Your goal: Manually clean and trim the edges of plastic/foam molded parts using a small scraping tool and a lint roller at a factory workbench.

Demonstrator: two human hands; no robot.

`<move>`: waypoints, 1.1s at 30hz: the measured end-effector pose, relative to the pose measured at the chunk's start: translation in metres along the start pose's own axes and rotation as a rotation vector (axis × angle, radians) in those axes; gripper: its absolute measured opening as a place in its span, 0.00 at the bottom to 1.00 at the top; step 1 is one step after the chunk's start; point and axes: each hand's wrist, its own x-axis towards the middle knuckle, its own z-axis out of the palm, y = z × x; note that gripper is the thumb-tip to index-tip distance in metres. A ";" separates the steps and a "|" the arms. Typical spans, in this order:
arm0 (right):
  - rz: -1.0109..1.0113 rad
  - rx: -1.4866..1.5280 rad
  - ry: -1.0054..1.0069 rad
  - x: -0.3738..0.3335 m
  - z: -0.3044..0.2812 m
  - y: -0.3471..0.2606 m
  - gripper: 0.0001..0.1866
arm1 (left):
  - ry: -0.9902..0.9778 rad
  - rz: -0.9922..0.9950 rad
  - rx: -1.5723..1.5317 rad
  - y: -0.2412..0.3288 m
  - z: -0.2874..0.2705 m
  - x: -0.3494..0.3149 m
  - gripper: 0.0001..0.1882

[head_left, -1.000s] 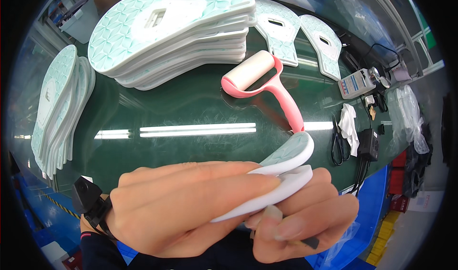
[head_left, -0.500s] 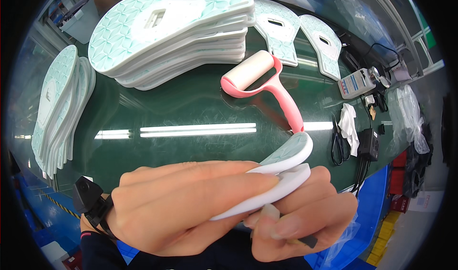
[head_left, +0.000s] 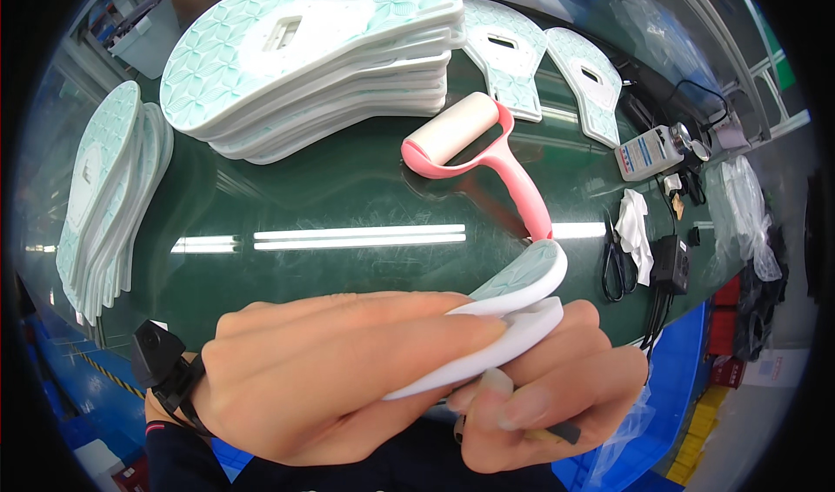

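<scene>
My left hand [head_left: 322,374] is closed around a white-edged plastic panel [head_left: 474,361] with a pale green patterned face, tilted on edge above the table's near side. A finger crosses the gap between its upper and lower curved edges. My right hand [head_left: 552,396] is curled beneath the panel's right end, its thumb and fingertips close to the lower edge. Its fingers are closed on a thin tool [head_left: 565,433] with a dark end; most of it is hidden, so its kind cannot be made out. Just beyond the panel lies a pink-handled roller [head_left: 513,179] with a cream cylinder.
A tall stack of patterned panels [head_left: 235,66] stands at the back, another stack [head_left: 100,187] at left. Two single panels [head_left: 509,48] [head_left: 587,79] lie at back right. Scissors [head_left: 617,270], a white cloth [head_left: 635,235], a bottle [head_left: 648,153] and a black adapter [head_left: 671,264] sit at right.
The dark end of the tool in my right hand sticks out slightly farther right, and the right hand has shifted a little. My left hand and the panel stay nearly still.
</scene>
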 end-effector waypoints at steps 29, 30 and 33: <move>-0.035 -0.460 0.172 -0.020 0.008 -0.014 0.13 | 0.010 0.487 0.199 -0.011 -0.005 0.010 0.10; -0.033 -0.456 0.169 -0.020 0.010 -0.013 0.13 | 0.012 0.483 0.202 -0.012 -0.004 0.010 0.10; 0.018 -0.410 0.296 -0.021 0.018 -0.011 0.14 | 0.037 0.496 0.212 -0.013 -0.004 0.009 0.09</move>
